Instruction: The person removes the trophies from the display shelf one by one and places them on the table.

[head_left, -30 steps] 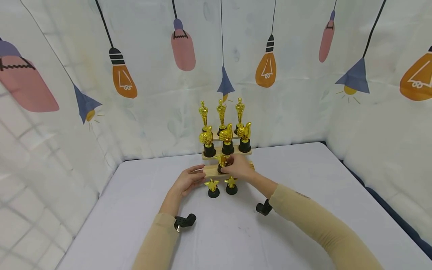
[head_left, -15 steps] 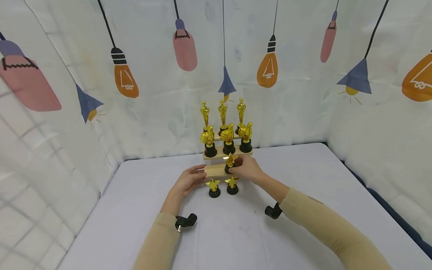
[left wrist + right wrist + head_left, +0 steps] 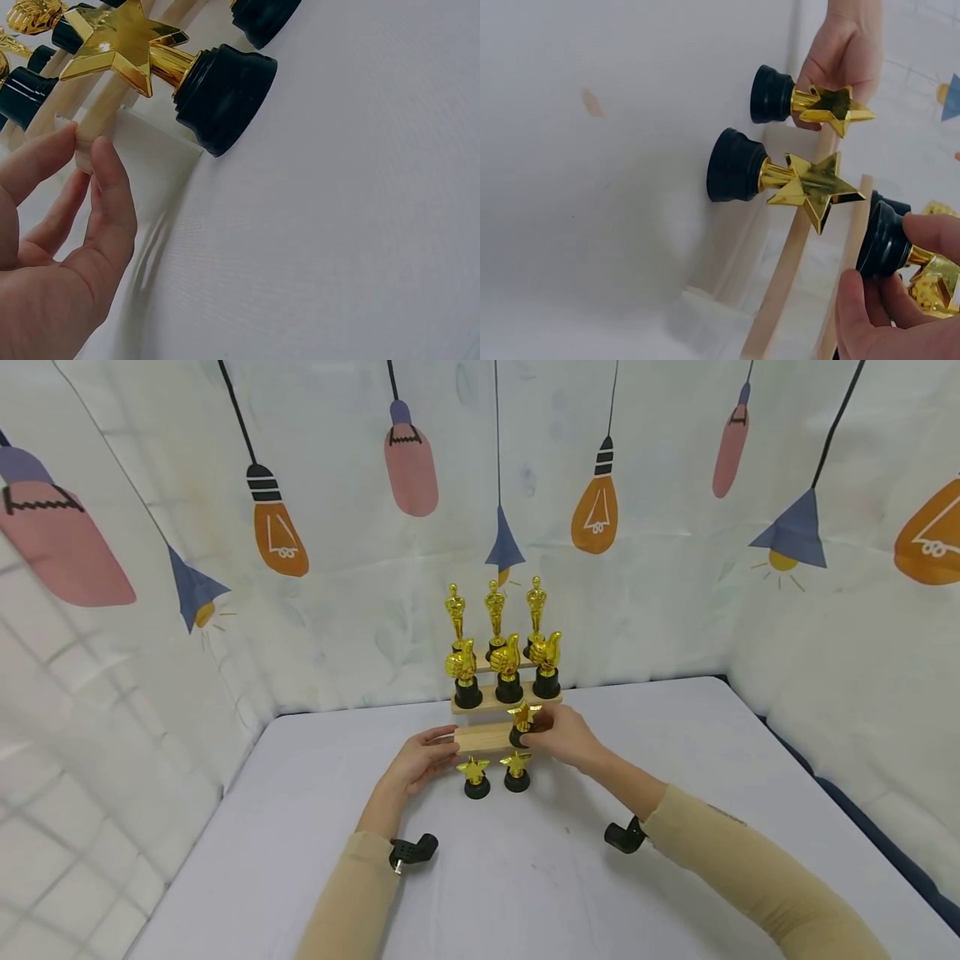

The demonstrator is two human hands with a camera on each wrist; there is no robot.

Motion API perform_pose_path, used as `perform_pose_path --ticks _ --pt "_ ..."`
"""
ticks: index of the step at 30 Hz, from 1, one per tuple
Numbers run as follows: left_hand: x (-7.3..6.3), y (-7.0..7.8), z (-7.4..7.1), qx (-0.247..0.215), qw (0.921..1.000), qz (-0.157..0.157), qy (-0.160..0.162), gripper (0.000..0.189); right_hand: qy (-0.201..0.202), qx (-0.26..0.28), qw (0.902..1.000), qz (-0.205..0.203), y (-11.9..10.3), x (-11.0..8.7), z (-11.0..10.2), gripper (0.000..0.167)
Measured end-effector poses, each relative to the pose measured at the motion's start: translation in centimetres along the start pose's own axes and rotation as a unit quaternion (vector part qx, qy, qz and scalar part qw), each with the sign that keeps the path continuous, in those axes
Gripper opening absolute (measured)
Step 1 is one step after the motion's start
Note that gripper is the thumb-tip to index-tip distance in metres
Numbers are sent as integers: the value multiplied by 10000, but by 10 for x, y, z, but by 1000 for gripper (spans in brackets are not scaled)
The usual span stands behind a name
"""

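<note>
My right hand [image 3: 566, 737] grips a gold star trophy [image 3: 522, 717] by its black base, over the right part of the lowest wooden shelf of a tiered display stand [image 3: 480, 740]. In the right wrist view, thumb and fingers pinch that base [image 3: 885, 238]; whether it touches the shelf cannot be told. At the shelf's left end, my left hand [image 3: 415, 764] pinches the board's tip [image 3: 94, 135] between thumb and fingers. Two more star trophies stand on the table before the stand, one left [image 3: 476, 777] and one right [image 3: 516, 772].
Three thumbs-up trophies [image 3: 507, 668] line the middle shelf. Behind them, three gold figure statuettes [image 3: 495, 614] occupy the top shelf. A white cloth covers the table [image 3: 315, 827], and a lamp-patterned curtain [image 3: 352, 635] hangs close behind the stand.
My right hand has carried the star trophy rightward along the lowest shelf, from near its middle to its right part. The left hand stays on the shelf's left end.
</note>
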State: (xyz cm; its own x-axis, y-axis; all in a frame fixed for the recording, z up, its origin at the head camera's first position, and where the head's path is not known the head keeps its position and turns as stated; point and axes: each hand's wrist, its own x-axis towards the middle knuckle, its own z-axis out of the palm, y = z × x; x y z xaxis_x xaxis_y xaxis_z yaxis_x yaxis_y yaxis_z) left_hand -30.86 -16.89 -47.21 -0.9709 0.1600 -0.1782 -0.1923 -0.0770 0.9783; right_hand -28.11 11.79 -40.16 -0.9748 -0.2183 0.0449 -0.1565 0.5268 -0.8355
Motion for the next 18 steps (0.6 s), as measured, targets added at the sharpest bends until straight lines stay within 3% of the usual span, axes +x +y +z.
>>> perform_pose_path --ticks 18 --pt "2 0 -1 -150 9998 -48 -78 55 -230 129 9995 188 4 -19 -19 47"
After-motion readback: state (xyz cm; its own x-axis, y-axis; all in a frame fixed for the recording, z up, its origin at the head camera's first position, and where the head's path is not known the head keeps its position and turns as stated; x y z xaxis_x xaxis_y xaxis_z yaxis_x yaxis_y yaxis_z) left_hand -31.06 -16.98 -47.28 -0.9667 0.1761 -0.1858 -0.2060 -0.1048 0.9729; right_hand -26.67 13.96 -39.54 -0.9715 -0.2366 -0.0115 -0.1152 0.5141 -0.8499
